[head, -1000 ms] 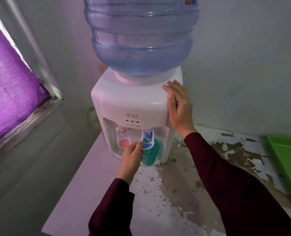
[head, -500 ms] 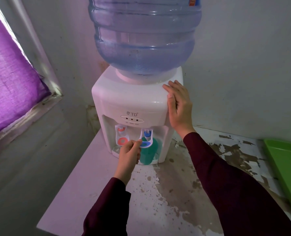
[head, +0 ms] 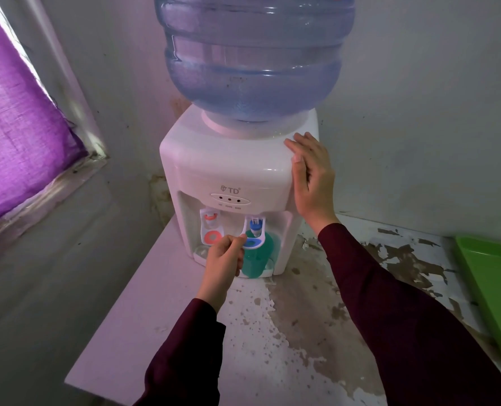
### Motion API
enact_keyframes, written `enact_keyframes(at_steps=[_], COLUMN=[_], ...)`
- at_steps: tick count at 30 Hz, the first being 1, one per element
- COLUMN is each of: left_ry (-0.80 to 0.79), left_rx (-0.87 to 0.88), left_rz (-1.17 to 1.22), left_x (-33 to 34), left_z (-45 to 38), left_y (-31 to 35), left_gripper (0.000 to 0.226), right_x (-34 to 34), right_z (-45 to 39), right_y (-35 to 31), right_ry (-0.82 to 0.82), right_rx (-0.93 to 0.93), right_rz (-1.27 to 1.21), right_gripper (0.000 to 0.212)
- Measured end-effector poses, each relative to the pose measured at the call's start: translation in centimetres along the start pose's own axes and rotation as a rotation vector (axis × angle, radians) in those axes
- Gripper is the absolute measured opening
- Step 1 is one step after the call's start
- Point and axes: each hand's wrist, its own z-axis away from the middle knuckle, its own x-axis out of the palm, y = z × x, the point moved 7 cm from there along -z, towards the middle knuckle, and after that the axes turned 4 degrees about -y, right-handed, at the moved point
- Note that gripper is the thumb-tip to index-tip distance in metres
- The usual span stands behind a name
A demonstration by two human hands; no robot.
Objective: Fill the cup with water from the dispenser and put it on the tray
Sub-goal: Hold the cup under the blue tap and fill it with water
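Dim, purple window light, edges distorted

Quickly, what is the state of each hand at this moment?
Left hand: closed, fingers pinching the blue tap lever above the green cup.
Right hand: open, flat against the dispenser, holding nothing.

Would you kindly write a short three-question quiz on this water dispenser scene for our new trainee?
1. True or false: the green cup stands under the red tap.
2. Which hand rests flat on the dispenser's top corner?
A. left hand
B. right hand
3. Fill in: the green tray lies on the table to the dispenser's ____.

Key:
1. False; it stands under the blue tap.
2. B
3. right
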Motion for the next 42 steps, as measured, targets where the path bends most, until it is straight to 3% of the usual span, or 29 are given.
enact_keyframes(at_steps=[42], left_ry=[-0.028], left_rx=[-0.074], left_rz=[0.099], left_x=[0.28], left_z=[0.17], left_y=[-0.42], left_gripper=[0.026], right_x=[0.08], right_z=[0.07], right_y=[0.28], right_ry=[0.022], right_rx=[-0.017], right_rz=[0.001], right_gripper=[0.038])
